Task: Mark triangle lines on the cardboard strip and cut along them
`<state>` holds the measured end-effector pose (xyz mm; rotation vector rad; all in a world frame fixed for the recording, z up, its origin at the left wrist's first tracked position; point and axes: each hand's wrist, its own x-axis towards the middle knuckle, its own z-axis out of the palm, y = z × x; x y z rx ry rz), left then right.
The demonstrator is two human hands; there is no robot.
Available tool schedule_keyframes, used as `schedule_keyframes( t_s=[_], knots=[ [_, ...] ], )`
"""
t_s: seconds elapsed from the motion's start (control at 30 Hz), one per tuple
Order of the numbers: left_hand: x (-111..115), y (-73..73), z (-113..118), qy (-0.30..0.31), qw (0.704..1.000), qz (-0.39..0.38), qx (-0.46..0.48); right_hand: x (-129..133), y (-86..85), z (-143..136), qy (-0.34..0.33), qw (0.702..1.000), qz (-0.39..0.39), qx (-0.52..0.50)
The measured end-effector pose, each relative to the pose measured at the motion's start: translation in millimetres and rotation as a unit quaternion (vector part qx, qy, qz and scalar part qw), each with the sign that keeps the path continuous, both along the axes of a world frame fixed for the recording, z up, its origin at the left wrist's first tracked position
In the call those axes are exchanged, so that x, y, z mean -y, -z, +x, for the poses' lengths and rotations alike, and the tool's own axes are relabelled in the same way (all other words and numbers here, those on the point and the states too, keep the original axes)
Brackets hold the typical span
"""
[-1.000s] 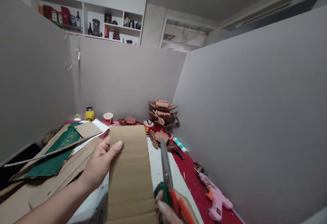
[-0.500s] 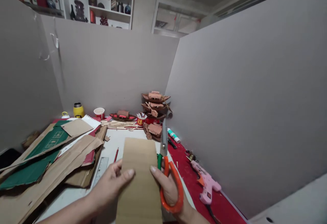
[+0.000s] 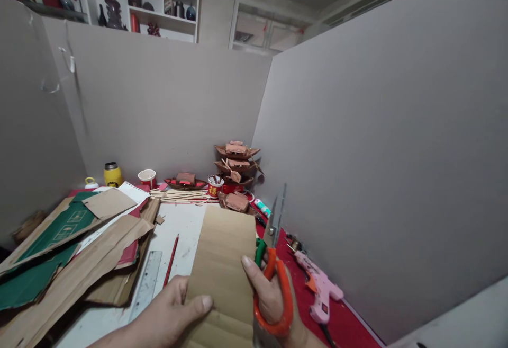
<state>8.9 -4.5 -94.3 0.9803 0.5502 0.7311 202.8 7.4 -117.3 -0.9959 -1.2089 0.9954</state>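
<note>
A long strip of brown cardboard (image 3: 226, 263) is held upright in front of me, leaning slightly right. My left hand (image 3: 178, 305) grips its left edge, thumb on the face and fingers partly behind it. On the right edge, my right hand (image 3: 273, 290) pinches the strip with its thumb. Scissors (image 3: 278, 263) with orange and green handles hang on that same hand, their blades pointing up and slightly parted. A red pencil (image 3: 171, 260) and a clear ruler (image 3: 147, 282) lie on the white table surface (image 3: 180, 226) left of the strip.
Cardboard pieces (image 3: 95, 252) are piled at the left. Wooden sticks (image 3: 178, 196), a paper cup (image 3: 147, 178), a yellow jar (image 3: 112, 175) and stacked model boats (image 3: 237, 163) stand at the back. A pink glue gun (image 3: 319, 287) lies right on red cloth (image 3: 345, 319).
The cardboard's top has tilted right, and faint cross creases show on it. My right hand and the scissors have moved slightly right; my left hand is lower. The view has shifted.
</note>
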Motion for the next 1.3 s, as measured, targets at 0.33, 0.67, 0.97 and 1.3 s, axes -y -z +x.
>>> schedule_keyframes(
  t_s=[0.33,0.67,0.97,1.3],
  knots=[
    [-30.6,14.5,-17.1,-0.233,0.972,-0.033,-0.013,-40.8,7.3,25.4,0.098,0.913,-0.060,0.392],
    [-30.3,22.5,-17.0,-0.174,0.984,-0.046,-0.007,-36.1,3.0,24.8,0.100,0.812,-0.074,0.569],
    [-29.9,25.0,-16.4,-0.124,0.991,-0.054,-0.011,-38.9,-0.6,35.5,0.134,0.880,-0.046,0.453],
    [-31.3,29.0,-14.3,-0.050,0.995,-0.081,-0.037,-10.1,5.6,-1.3,-0.167,0.965,-0.180,-0.097]
  ],
)
